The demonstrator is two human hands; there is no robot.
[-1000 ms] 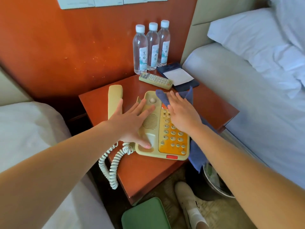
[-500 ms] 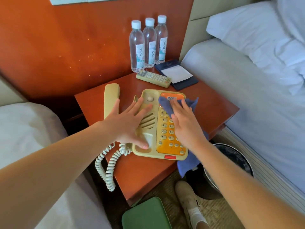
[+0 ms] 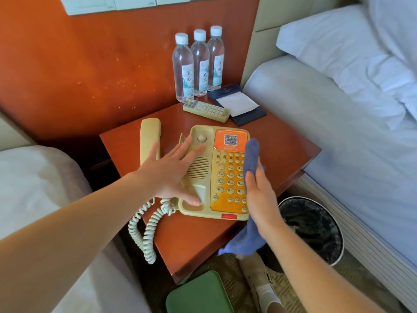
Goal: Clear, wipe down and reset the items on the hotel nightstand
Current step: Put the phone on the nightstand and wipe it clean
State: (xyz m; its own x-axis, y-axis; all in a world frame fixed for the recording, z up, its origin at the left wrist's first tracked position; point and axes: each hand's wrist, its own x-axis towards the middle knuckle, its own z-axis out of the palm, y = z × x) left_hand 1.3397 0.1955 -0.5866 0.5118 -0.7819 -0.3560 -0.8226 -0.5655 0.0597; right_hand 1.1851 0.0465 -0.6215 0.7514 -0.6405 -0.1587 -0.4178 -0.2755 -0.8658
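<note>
Wiping phone (image 3: 228, 168). Left hand (image 3: 173, 175) flat, fingers spread, pinning it; right hand (image 3: 259, 199) pinches cloth (image 3: 251, 154) at phone's right edge. Next, probably: wipe that side, reseat handset (image 3: 150, 136).

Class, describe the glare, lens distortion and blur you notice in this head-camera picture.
Head view: pale glare on the orange keypad of the cream telephone; wide-angle distortion swells both forearms; the left hand and the blue cloth held in the right hand look slightly soft; the three clear plastic bottles are sharp.
</note>
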